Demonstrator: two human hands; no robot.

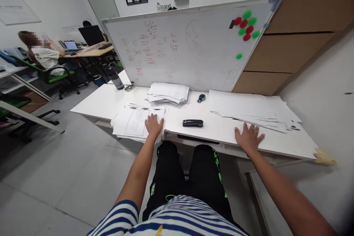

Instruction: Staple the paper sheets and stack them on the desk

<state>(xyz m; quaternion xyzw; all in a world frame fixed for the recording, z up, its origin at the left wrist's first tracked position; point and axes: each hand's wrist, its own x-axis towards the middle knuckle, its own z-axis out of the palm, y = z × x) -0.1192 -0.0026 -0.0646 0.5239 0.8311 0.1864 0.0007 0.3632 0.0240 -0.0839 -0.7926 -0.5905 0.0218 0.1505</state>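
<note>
My left hand [154, 125] lies flat, fingers spread, on the right edge of a stack of printed papers [132, 122] at the desk's front left. On the right, my right hand [249, 138] rests open on the white desk [218, 129], its fingertips close to the front edge of a wide spread of paper sheets [249, 107]. Between the hands sits a black stapler [193, 123], touched by neither. Behind it, a third pile of papers [168, 92] stands near the whiteboard, with a dark wristwatch [201, 98] to its right.
A whiteboard [204, 55] with red writing and round magnets leans along the back of the desk. Cardboard boxes [298, 51] are stacked behind its right end. A dark bottle [114, 77] stands at the back left. Farther left, a person [47, 57] sits at another desk.
</note>
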